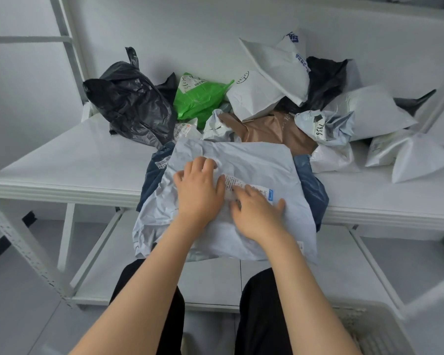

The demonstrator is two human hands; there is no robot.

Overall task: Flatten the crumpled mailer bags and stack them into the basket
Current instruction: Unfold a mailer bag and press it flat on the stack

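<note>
A large pale grey mailer bag (254, 160) lies spread over the shelf's front edge, its lower part hanging off. Both palms rest flat on it: my left hand (199, 190) near its middle, my right hand (254, 213) just right of it, partly over a white shipping label (244, 185). Under this bag lies a dark blue mailer (312, 185). Behind them is a heap of crumpled bags: black (131, 103), green (198, 98), brown (269, 130) and several white ones (274, 65). A white plastic basket (369, 331) stands on the floor at the lower right, partly cut off.
The white shelf board (69, 160) sits in a white metal rack with a slotted upright (18, 242) at the left. A lower shelf (215, 283) lies beneath. My legs in black trousers (262, 316) stand in front of the rack.
</note>
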